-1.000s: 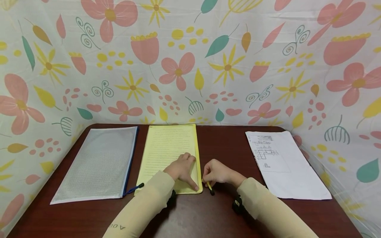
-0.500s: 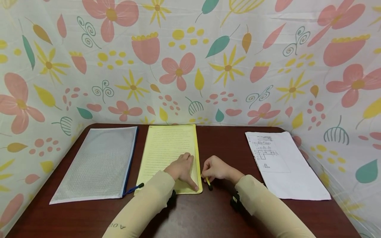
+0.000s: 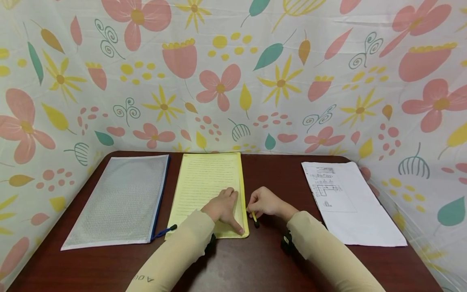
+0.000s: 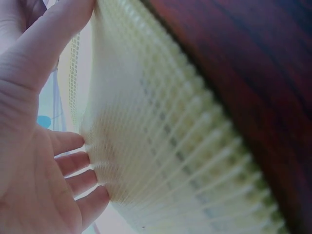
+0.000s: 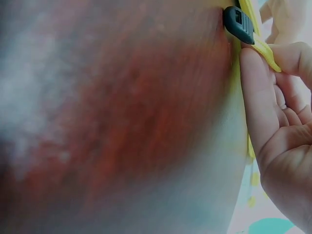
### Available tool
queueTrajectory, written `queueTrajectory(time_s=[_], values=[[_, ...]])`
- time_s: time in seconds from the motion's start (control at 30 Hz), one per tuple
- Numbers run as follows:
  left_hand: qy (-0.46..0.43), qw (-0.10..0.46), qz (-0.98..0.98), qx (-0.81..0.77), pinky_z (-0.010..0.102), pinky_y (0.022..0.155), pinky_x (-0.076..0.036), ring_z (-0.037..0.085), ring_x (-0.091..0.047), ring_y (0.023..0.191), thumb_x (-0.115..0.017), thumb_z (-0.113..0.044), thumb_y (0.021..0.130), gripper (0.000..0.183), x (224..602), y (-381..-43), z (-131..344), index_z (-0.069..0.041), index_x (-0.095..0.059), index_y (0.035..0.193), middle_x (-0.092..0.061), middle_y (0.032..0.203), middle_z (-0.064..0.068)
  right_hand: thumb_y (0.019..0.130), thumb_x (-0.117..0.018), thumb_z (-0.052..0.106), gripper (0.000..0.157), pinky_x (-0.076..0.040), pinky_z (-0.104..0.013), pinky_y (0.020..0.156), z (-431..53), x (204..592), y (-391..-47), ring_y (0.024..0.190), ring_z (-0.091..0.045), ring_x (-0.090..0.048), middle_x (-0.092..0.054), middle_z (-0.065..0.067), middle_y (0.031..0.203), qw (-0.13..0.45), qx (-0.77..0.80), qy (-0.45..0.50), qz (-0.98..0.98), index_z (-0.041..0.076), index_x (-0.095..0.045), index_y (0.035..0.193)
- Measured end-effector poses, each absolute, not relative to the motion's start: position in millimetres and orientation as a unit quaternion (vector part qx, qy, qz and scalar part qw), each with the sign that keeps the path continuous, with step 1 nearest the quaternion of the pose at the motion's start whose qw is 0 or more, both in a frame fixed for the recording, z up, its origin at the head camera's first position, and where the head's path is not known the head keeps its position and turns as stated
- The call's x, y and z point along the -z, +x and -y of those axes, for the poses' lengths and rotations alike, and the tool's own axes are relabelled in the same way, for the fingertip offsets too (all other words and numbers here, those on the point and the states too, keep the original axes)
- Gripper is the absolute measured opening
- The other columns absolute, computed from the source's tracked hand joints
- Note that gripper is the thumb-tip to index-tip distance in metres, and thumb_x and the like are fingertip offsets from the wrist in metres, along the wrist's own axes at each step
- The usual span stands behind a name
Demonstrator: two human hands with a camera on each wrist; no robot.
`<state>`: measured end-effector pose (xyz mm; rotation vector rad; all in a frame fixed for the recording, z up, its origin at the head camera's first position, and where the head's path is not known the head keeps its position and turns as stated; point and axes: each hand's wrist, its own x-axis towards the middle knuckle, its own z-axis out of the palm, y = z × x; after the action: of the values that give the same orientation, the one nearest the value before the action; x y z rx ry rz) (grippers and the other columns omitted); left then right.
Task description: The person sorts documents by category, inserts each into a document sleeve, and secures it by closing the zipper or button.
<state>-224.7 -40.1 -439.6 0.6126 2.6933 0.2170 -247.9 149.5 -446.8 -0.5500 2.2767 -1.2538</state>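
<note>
Farther up the long right edge of the yellow mesh pouch (image 3: 204, 178) than in the earlier frames sits the right hand (image 3: 268, 202), and the yellow pull cord (image 3: 254, 217) with its black end (image 5: 239, 24) has shifted with it, away from the person. The left hand (image 3: 223, 207) has stayed where it was, laid across the lower part of the pouch with its fingers extended and its thumb by the near right corner, gripping nothing. The right hand pinches the cord between thumb and fingers beside the edge.

The pouch lies flat on the table (image 3: 255, 267), between a white mesh pouch (image 3: 116, 198) with a blue edge and some white papers (image 3: 357, 207). Lined paper shows through the yellow mesh, apparently inside it. The slider itself is hidden by the fingers, so I can't tell how it sits on its track.

As I judge it, the likeliest trouble is the edge buckling: should the left hand's pressure ease, a tug on the cord could drag the pouch along the table. A sideways pull might jam the slider, a paper margin lying too near the edge could catch in it, and the thin cord may slip from a light pinch.
</note>
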Motion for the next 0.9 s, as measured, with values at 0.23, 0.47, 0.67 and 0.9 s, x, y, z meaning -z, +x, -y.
queueTrajectory(time_s=[0.23,0.47,0.67,0.9], values=[[0.222,0.181,-0.955,-0.076,0.034,0.101,-0.043,0.024,-0.025,0.139,-0.077,-0.074,0.049,0.132,438,-225,39,-0.007,-0.021,0.149,-0.024,0.150,0.008,0.081,-0.067,0.004,0.011,-0.057,-0.035,0.056,-151,446,-255,0.060,-0.019,-0.068,-0.069,-0.011,0.066,0.228,0.456,-0.185,-0.840,-0.003,-0.069,0.073],[0.224,0.185,-0.955,-0.064,0.033,0.101,-0.043,0.024,-0.029,0.136,-0.077,-0.074,0.049,0.130,436,-224,39,-0.007,-0.024,0.147,-0.028,0.146,0.009,0.082,-0.066,0.005,0.012,-0.057,-0.035,0.058,-148,446,-259,0.063,-0.019,-0.069,-0.070,-0.013,0.069,0.225,0.458,-0.175,-0.842,-0.004,-0.068,0.074],[0.221,0.188,-0.955,-0.061,0.034,0.100,-0.044,0.025,-0.030,0.136,-0.077,-0.073,0.049,0.130,433,-223,40,-0.007,-0.025,0.147,-0.029,0.146,0.009,0.082,-0.066,0.003,0.012,-0.057,-0.037,0.058,-144,447,-262,0.065,-0.022,-0.070,-0.069,-0.017,0.072,0.212,0.463,-0.168,-0.844,-0.007,-0.067,0.075],[0.225,0.184,-0.955,-0.061,0.034,0.101,-0.043,0.024,-0.029,0.137,-0.078,-0.072,0.049,0.130,433,-221,41,-0.007,-0.024,0.148,-0.028,0.148,0.010,0.084,-0.063,-0.001,0.014,-0.057,-0.043,0.061,-142,448,-266,0.069,-0.031,-0.070,-0.068,-0.026,0.077,0.205,0.466,-0.164,-0.845,-0.014,-0.064,0.080]])
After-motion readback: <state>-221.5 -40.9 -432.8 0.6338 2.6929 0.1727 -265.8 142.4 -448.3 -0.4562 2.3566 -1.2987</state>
